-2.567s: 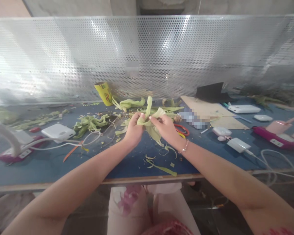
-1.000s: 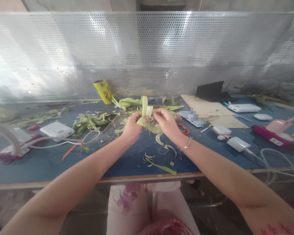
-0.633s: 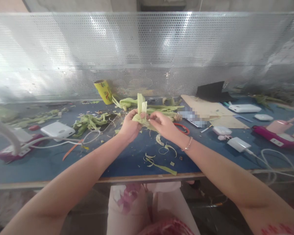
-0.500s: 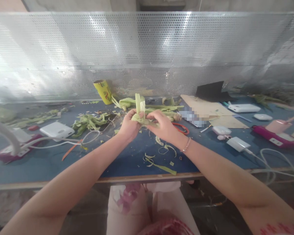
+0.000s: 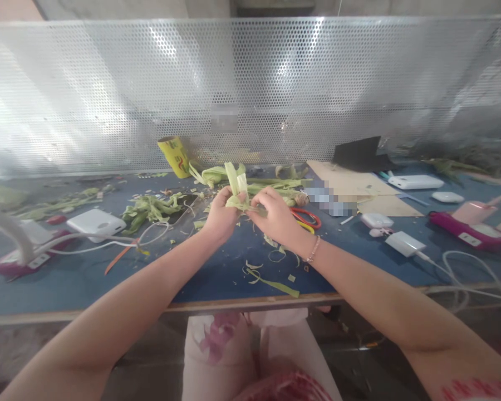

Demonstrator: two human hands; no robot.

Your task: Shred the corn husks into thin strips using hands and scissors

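Observation:
Folded pale green leaf strips point(image 5: 236, 192), resembling corn husk, are held up over the middle of the table. My left hand point(image 5: 223, 216) is closed round their left side, with the fingertips partly hidden. On the right, my right hand point(image 5: 273, 214) pinches the end of a strip between thumb and fingers. Behind both hands lie long green stalks and leaves point(image 5: 217, 176). Near my right wrist are scissors with red-orange handles point(image 5: 311, 218), partly covered by the hand. Leaf scraps point(image 5: 278, 285) are scattered on the blue tabletop closer to me.
A heap of green leaves point(image 5: 152, 210) lies left, beside a white box-like device point(image 5: 96, 224) with cables. A yellow tube point(image 5: 174, 156) leans near the perforated metal screen point(image 5: 259, 72). To the right are brown cardboard point(image 5: 350, 181), a white charger point(image 5: 404, 244) and a magenta power strip point(image 5: 470, 231).
My right hand has shifted slightly left and its fingers have curled closer to the strips. The upright strip leans more to the left. More of the scissors shows.

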